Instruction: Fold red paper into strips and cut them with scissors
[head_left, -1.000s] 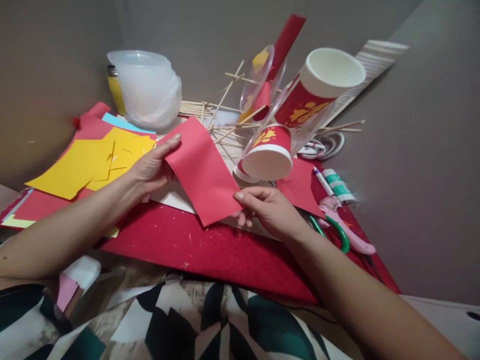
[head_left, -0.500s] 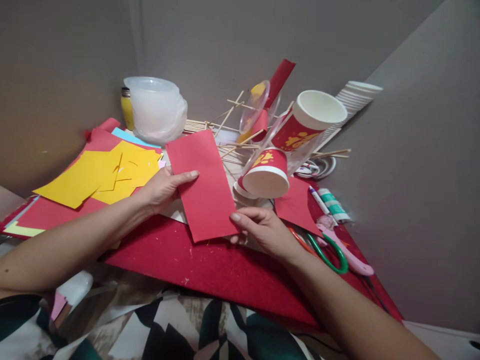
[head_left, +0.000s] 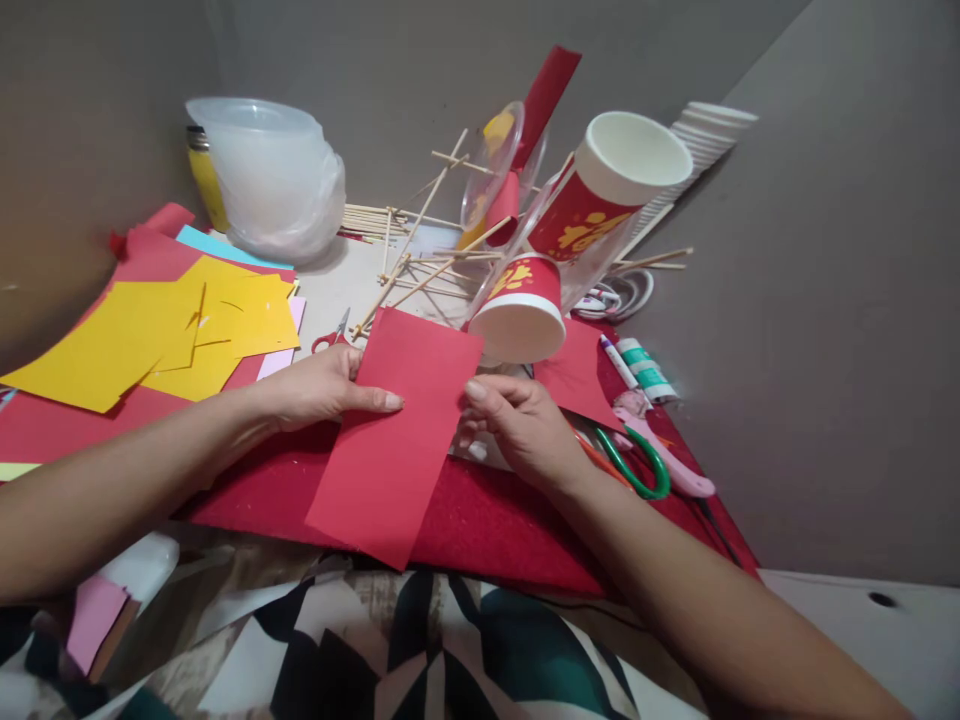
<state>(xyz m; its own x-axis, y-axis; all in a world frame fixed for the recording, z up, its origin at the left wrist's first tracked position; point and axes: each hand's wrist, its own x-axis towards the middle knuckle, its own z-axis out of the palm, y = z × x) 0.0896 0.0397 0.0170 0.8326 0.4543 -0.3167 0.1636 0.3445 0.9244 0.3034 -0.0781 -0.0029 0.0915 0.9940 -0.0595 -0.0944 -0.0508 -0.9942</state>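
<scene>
A red paper rectangle (head_left: 397,450) is held up in front of me, over the table's front edge, its lower end tilted to the left. My left hand (head_left: 326,385) grips its left edge, thumb on top and the other fingers hidden behind. On the right edge, near the upper corner, my right hand (head_left: 521,420) pinches the paper between thumb and fingers. Just behind stands a build of wooden sticks (head_left: 420,262), plastic lids and red paper cups (head_left: 581,205). Small red-handled scissors (head_left: 331,335) lie beyond my left hand.
Yellow sheets (head_left: 157,330) lie on red paper at the left. Behind them are a plastic tub (head_left: 270,180) and a yellow bottle (head_left: 204,180). At right are green-handled scissors (head_left: 649,470), a pink glue gun (head_left: 679,475), a marker (head_left: 619,360) and stacked cups (head_left: 705,140).
The red paper has turned, its lower end swinging left and toward me. My right hand has gone from its lower corner to near its upper right corner. The view has shifted downward.
</scene>
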